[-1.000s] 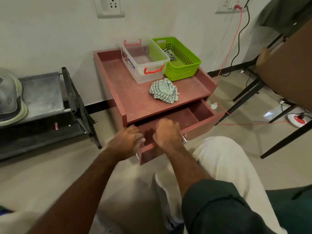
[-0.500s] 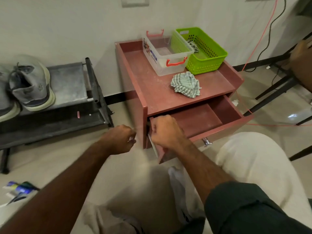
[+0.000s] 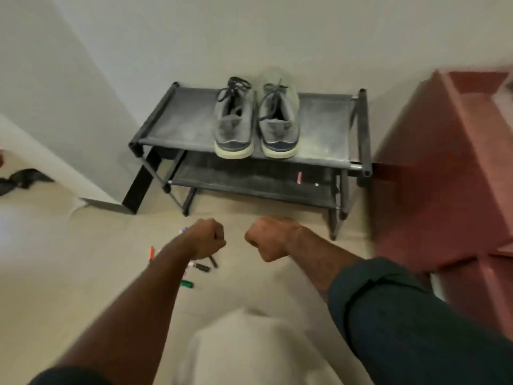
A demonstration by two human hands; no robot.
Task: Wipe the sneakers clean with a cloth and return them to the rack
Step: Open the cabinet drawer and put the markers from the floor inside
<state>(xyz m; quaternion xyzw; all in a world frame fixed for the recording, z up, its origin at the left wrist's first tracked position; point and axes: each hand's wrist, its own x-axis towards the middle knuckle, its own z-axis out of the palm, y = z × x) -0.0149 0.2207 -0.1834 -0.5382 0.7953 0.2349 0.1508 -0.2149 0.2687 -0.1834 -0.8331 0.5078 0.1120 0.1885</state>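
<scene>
Two grey sneakers (image 3: 256, 120) stood side by side on the top shelf of the rack (image 3: 322, 126), heels toward the camera, touching or nearly so. Both hands hovered above the floor in front of the rack. The left hand (image 3: 206, 240) and right hand (image 3: 268, 237) each had the grip curled into a fist, holding nothing. Pens (image 3: 201, 266) lay scattered on the floor beneath the left forearm. A red desk (image 3: 444, 176) stood just right of the rack.

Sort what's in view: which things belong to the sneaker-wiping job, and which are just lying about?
Job:
- sneakers, a pair, side by side on the top shelf
- rack
- left hand and right hand, both curled, holding nothing
No cloth in view.

Lying about:
- markers on the floor
- red cabinet beside the rack
- dark bundle at far left
</scene>
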